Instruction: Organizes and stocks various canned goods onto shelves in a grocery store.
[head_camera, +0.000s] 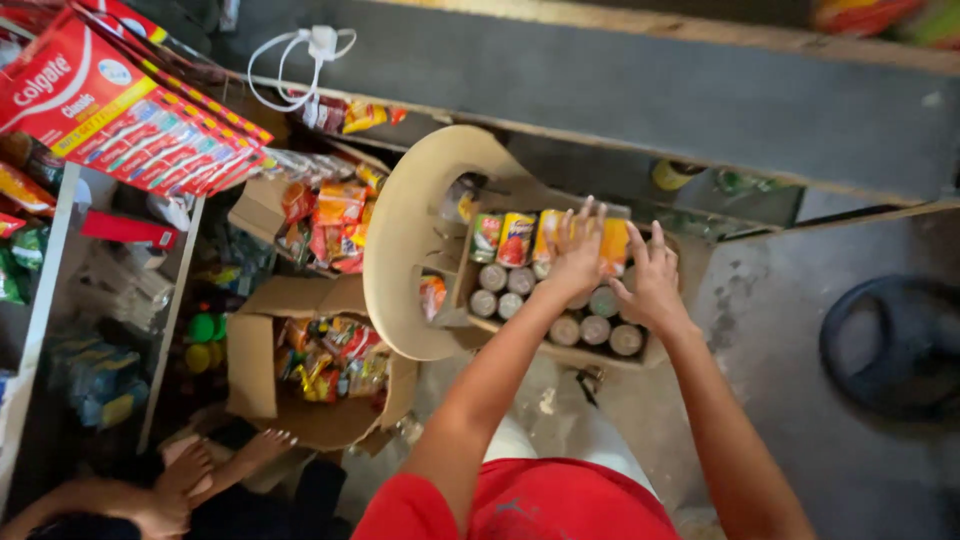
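Observation:
A cardboard box (655, 352) of tin cans rests on a beige plastic chair (400, 250). Upright cans (596, 330) show their round silver tops in the near rows. Cans with green, yellow and orange labels (516, 240) lie along the far row. My left hand (578, 250) lies flat on the cans in the middle of the box, fingers spread. My right hand (652, 280) rests palm down on the cans at the right side, fingers apart. An orange-labelled can (613, 245) shows between the two hands. Neither hand visibly grips a can.
Two open cardboard boxes of bright snack packets (330, 360) (330, 220) stand left of the chair. Another person's bare feet (225, 460) are at lower left. Red toothpaste cartons (110, 110) hang top left. A white charger (320, 45) lies on the grey counter. A dark round object (890, 340) sits on the floor, right.

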